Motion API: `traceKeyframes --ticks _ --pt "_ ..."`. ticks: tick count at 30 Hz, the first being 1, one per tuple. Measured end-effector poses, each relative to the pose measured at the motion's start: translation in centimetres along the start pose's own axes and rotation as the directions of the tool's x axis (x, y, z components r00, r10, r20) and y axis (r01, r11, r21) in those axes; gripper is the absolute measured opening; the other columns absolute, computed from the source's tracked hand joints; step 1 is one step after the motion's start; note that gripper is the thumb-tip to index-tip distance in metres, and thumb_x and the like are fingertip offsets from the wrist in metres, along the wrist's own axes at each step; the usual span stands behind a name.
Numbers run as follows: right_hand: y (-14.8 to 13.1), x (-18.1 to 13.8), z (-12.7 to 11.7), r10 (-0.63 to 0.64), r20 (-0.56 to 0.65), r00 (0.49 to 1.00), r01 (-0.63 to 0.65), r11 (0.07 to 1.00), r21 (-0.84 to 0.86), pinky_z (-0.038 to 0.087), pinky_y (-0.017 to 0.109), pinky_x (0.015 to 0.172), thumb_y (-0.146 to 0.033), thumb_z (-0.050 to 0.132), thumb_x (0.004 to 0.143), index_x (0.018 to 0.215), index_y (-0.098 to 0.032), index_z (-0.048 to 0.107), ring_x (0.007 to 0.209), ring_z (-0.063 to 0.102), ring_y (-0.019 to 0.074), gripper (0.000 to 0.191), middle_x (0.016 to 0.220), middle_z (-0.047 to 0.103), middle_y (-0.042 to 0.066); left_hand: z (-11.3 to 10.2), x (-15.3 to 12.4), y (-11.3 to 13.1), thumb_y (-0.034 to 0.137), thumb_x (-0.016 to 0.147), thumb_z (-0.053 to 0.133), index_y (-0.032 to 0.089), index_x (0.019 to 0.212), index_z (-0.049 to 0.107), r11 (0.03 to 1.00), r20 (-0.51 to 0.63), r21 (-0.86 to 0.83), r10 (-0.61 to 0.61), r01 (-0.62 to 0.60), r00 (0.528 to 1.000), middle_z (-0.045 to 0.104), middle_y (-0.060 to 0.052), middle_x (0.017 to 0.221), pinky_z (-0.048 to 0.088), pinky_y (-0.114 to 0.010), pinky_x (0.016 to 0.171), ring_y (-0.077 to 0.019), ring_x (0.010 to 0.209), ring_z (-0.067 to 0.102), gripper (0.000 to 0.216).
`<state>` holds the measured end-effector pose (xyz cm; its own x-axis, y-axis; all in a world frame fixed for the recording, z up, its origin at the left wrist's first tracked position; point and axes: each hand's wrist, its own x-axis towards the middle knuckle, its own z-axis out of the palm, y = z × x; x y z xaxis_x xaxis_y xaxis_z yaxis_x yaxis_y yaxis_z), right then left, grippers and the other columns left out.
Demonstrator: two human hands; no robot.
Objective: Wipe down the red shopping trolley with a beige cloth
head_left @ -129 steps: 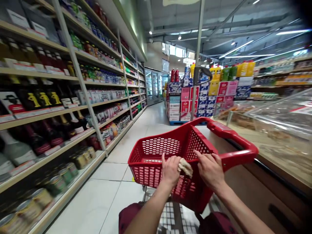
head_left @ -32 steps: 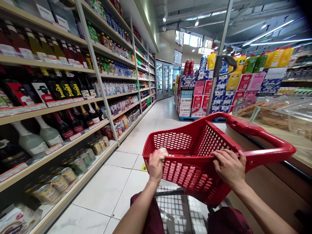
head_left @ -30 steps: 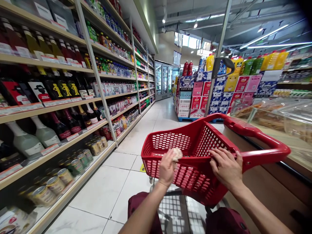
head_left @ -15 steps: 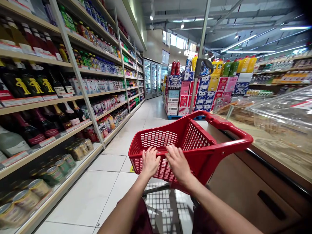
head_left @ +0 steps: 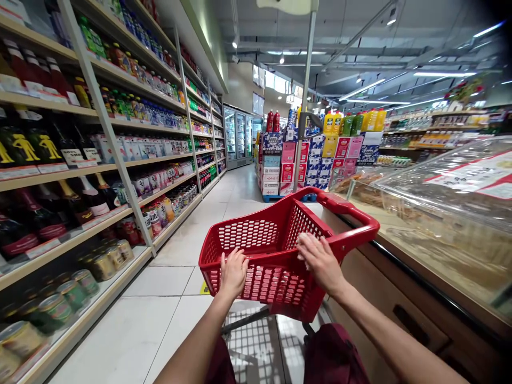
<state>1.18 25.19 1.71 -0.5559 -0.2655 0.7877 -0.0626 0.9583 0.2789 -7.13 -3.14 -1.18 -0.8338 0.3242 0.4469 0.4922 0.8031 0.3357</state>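
A red plastic shopping cart [head_left: 276,285] with a perforated basket stands sideways in front of me, its handle [head_left: 362,226] on the right. Nothing shows in the visible part of the basket. At the near rim, toward the left end, my left hand [head_left: 233,273] lies with its fingers stretched out over the edge. Farther along the same rim, close to the handle end, my right hand [head_left: 320,262] is open with its fingers extended. Whether its palm presses on the rim cannot be made out.
Shelves [head_left: 140,201] of bottles and cans line the left side. To the right runs a counter [head_left: 404,250] with clear-covered food trays [head_left: 448,181]. Stacked drink cartons [head_left: 288,168] and a metal pole [head_left: 304,96] stand ahead. Glass-door fridges [head_left: 240,133] are farther back.
My right hand has moved right along the rim, away from my left hand. The cart now appears slightly farther left and turned a little, and the view has shifted right.
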Motion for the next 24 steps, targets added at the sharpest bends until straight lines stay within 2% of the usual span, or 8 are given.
traceKeyframes --ticks 2,6,8,11,13,18,22,24 --pt "0.9 -0.2 0.0 -0.038 0.041 0.998 0.037 0.999 0.009 0.021 0.043 0.101 -0.01 0.037 0.081 0.115 -0.024 0.053 0.12 0.04 0.0195 0.04 0.127 0.05 0.005 0.0 0.1 0.0 0.028 0.088 0.034 0.021 0.086 0.058 1.0 -0.005 0.027 -0.003 0.003 1.0 0.057 -0.005 0.118 0.016 -0.055 0.103 -0.022 0.119 0.041 0.025" --pt "6.3 -1.6 -1.3 0.294 -0.124 0.948 -0.308 0.944 -0.115 0.022 0.049 0.098 -0.015 0.038 0.08 0.115 -0.013 0.053 0.121 0.038 0.0263 0.037 0.129 0.045 0.015 0.1 0.2 0.0 0.027 0.088 0.033 0.022 0.087 0.058 0.999 -0.018 0.043 0.006 -0.005 1.0 0.057 -0.004 0.118 0.015 -0.055 0.104 -0.0217 0.119 0.041 0.025" --pt "6.7 -1.9 -1.5 0.347 -0.177 0.921 -0.37 0.921 -0.122 0.025 0.048 0.097 -0.015 0.038 0.08 0.112 -0.011 0.054 0.122 0.035 0.0276 0.036 0.129 0.045 0.017 0.1 0.3 0.1 0.028 0.088 0.032 0.022 0.087 0.057 0.999 -0.012 0.039 0.002 -0.002 1.0 0.057 -0.004 0.118 0.015 -0.054 0.104 -0.0214 0.12 0.04 0.026" --pt "5.0 -1.7 -1.2 0.12 -0.044 0.992 -0.123 0.991 -0.055 0.027 0.041 0.099 -0.01 0.036 0.081 0.113 -0.017 0.054 0.125 0.033 0.0222 0.037 0.127 0.048 0.01 0.0 0.3 0.1 0.029 0.089 0.031 0.022 0.087 0.057 0.999 0.01 0.043 -0.004 0.004 1.0 0.057 -0.004 0.118 0.014 -0.055 0.104 -0.0218 0.12 0.04 0.027" --pt "4.9 -1.5 -1.1 0.037 0.015 0.999 -0.037 0.999 -0.033 0.025 0.04 0.1 -0.01 0.036 0.081 0.113 -0.02 0.054 0.123 0.036 0.0203 0.038 0.127 0.05 0.007 -0.1 0.2 0.2 0.029 0.089 0.03 0.022 0.087 0.057 0.999 0.015 0.051 -0.005 0.004 1.0 0.057 -0.004 0.118 0.014 -0.055 0.104 -0.0221 0.12 0.04 0.028" --pt "5.0 -1.2 -0.9 0.319 -0.165 0.933 -0.333 0.941 -0.067 0.029 0.045 0.095 -0.015 0.038 0.081 0.109 -0.012 0.055 0.118 0.041 0.0256 0.033 0.127 0.047 0.017 0.0 0.2 0.8 0.028 0.089 0.031 0.022 0.087 0.057 0.999 0.006 0.051 -0.01 0.01 1.0 0.057 -0.003 0.119 0.015 -0.055 0.103 -0.0215 0.121 0.039 0.027" --pt "1.4 -0.8 -0.1 -0.057 0.003 0.998 0.056 0.996 0.069 0.028 0.039 0.099 -0.01 0.037 0.082 0.112 -0.022 0.055 0.121 0.04 0.0191 0.037 0.125 0.051 0.005 0.1 0.2 1.2 0.028 0.089 0.031 0.022 0.089 0.056 0.999 0.023 0.041 -0.006 0.005 1.0 0.057 -0.004 0.119 0.016 -0.054 0.104 -0.0204 0.12 0.04 0.026" --pt "2.0 -1.0 -0.3 -0.061 0.03 0.998 0.06 0.997 0.055 0.024 0.041 0.102 -0.01 0.038 0.082 0.116 -0.024 0.052 0.122 0.039 0.0193 0.039 0.128 0.049 0.005 0.2 0.3 1.1 0.028 0.089 0.031 0.022 0.09 0.056 0.999 0.024 0.039 -0.002 0.001 1.0 0.057 -0.004 0.119 0.016 -0.053 0.104 -0.0203 0.12 0.04 0.026"
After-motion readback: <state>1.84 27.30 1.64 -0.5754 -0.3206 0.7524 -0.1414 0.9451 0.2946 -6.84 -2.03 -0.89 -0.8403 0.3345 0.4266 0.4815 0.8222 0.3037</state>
